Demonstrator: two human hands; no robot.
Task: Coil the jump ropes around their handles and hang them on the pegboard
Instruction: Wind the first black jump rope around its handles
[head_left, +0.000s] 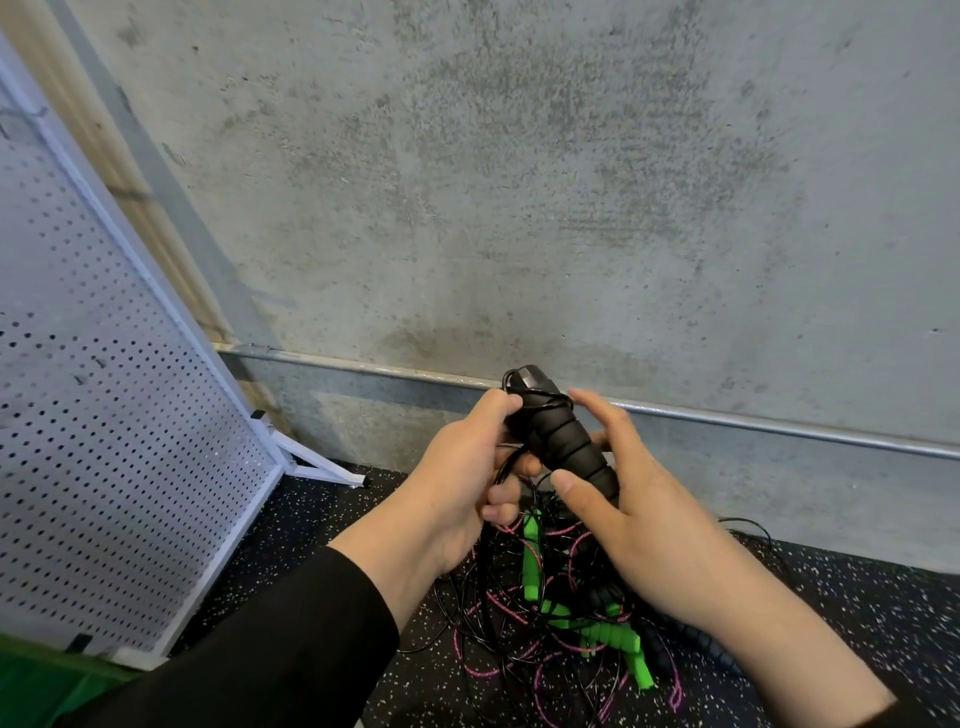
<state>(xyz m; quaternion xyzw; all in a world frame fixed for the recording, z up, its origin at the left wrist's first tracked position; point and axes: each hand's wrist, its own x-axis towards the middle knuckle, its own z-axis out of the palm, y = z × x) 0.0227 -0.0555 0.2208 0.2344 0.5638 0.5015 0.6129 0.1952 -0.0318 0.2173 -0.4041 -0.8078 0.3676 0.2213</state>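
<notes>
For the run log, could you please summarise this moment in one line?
coiling | both hands hold black handle | rope pile on floor | pegboard bare

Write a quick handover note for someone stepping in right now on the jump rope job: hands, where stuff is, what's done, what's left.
Left hand: grips the thin black cord beside the handles.
Right hand: holds the black handles, thumb across them, fingers behind.
Cord is partly wound round the handles near the top.
Rest of the ropes, green handles and pink cord included, lie tangled on the floor below the hands.
Pegboard stands to the left; no rope shows on it.
Left: finish this coil, hang it, then untangle, coil and hang the others.
</notes>
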